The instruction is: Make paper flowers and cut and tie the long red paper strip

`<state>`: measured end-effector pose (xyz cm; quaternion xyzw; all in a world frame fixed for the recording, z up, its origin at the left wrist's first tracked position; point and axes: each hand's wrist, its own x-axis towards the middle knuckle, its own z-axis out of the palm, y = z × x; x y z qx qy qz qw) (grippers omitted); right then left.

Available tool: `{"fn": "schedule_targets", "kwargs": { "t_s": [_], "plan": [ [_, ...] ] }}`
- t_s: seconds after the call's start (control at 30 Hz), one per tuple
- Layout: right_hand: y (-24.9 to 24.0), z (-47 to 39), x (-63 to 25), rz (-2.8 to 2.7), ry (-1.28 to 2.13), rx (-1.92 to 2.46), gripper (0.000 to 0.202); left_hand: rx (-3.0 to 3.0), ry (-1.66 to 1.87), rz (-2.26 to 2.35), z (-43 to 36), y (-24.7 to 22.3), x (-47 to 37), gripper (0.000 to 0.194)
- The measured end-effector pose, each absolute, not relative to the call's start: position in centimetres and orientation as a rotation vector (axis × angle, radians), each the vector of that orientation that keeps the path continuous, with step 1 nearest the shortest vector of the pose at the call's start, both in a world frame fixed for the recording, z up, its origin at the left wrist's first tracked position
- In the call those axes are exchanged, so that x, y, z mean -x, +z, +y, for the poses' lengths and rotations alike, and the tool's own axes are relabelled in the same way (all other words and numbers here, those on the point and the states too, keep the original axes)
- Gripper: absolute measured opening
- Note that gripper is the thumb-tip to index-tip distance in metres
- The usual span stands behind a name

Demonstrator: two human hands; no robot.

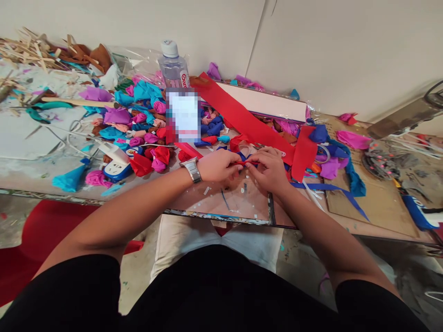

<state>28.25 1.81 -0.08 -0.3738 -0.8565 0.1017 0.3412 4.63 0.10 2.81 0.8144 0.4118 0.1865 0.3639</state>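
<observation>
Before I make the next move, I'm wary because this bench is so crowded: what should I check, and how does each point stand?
1. Small red piece pinched by both left hand and right hand: ok.
2. Shape of that piece under the fingers: cannot tell, they hide part of it.
3. Long red strip close by: ok, it lies just beyond the hands.
4. Tabletop on the near side of the hands free of scraps: not ok, small bits lie there.
5. Bottle upright and capped: ok.
6. Pliers away from the hands: ok, well off to the left.
</observation>
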Motion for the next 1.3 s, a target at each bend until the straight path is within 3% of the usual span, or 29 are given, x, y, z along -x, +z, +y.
{"fn": "schedule_targets", "kwargs": {
  "t_s": [0.63, 0.93, 1.3],
  "plan": [
    [0.1, 1.9, -28.5, -2.273, 0.260, 0.835, 0.018, -1.500, 0.404, 0.784, 0.6, 2.4, -4.2, 0.017],
    [0.3, 2.0, -28.8, -2.298, 0.176, 0.810, 0.016, -1.497, 0.430, 0.740, 0.4, 3.3, -4.1, 0.030],
    [0.7, 1.4, -28.4, -2.322, 0.146, 0.845, 0.021, -1.619, 0.501, 0.885, 0.3, 3.0, -4.4, 0.021]
  ]
}}
